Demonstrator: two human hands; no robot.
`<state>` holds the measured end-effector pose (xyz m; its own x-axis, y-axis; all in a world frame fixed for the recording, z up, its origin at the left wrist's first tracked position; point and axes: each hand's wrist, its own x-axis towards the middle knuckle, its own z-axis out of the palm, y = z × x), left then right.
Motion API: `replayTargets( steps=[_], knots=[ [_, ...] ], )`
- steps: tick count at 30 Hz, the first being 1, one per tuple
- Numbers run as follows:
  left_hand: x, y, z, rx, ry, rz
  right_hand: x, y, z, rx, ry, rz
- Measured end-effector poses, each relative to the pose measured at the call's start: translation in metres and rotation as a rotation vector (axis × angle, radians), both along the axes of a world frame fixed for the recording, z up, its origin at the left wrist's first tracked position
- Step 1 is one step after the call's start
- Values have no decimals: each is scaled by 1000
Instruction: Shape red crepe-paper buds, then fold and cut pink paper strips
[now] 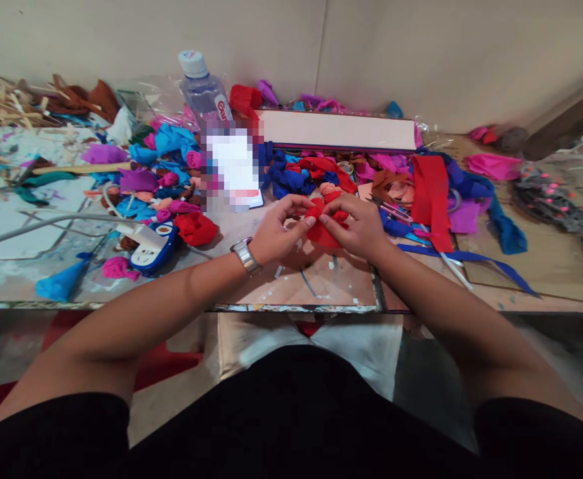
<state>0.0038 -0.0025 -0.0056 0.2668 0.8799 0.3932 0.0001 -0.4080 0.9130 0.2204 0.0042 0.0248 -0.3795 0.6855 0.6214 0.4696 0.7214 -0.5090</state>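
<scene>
Red cloth, a soft crumpled strip, sat just above frame centre between my two hands, over the bare pink board. Left hand pinched one edge between thumb and forefinger; right hand was closed round the other side, fingers curled over the bunched folds. Both hands narrow, both holding the cloth, nearly touching each other.

Step, as I judged it: rolling or gathering the strip into a small rosette, about midway, since the folds looked loose and uneven. Next move would call for a tight pinch at the base while the free end was wound round, without letting the folds slip.

Materials: thin matte fabric, limp, creasing easily. Finished-looking buds in pink, purple and blue lay heaped at left of centre, each a small rounded knot. A larger red bud lay just left of my wrist watch. Flat red ribbon and a long blue ribbon trailed at right. A long pale box ran along the wall at top centre, a plastic bottle stood to its left. Scissors lay near the blue ribbon, partly covered. A white and blue power strip sat at lower left of the table.
</scene>
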Motion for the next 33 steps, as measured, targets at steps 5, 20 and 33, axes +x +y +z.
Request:
replayTargets(
  steps=[5,20,33],
  knots=[
    [1,1,0,-51,-37,26,1,-1,-1,-22,18,-5],
    [2,7,0,-242,-222,78,4,0,-5,-6,39,27],
    [2,4,-1,-97,-114,58,0,-3,-4,-93,16,5]
  ],
)
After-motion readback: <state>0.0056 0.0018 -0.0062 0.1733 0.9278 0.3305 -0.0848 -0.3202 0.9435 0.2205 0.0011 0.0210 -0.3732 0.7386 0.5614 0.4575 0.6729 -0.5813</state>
